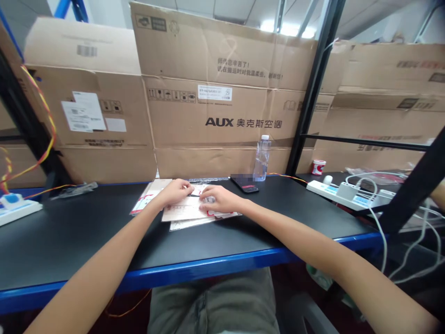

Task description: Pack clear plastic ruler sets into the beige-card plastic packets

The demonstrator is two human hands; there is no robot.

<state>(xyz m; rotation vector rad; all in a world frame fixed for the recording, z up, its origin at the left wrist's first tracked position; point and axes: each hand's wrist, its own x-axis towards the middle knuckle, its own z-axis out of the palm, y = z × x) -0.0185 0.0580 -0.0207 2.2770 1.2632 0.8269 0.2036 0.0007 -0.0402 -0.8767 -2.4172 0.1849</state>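
Observation:
Flat packets in clear sleeves (184, 224), printed in pale tan, white and red, lie overlapped on the black tabletop (93, 232). Over their far edge, my left hand (176, 191) is closed, its fingertips pinched together near a thin dark strip (193, 195). What it pinches is too small to name. My right hand (222, 199) rests on the packets with curled fingers and thumb around a small, clear, shiny piece (209, 199), whose kind I cannot make out. Another red-and-white packet (142, 200) sticks out at the left, beside my left wrist.
Behind the packets lie a dark phone (245, 183) and an upright clear bottle (262, 158). Cardboard sheets (215, 153) wall off the back. At the right are a power strip (333, 191) with white cables and a small red-and-white tub (318, 167). Another power strip (21, 211) sits far left.

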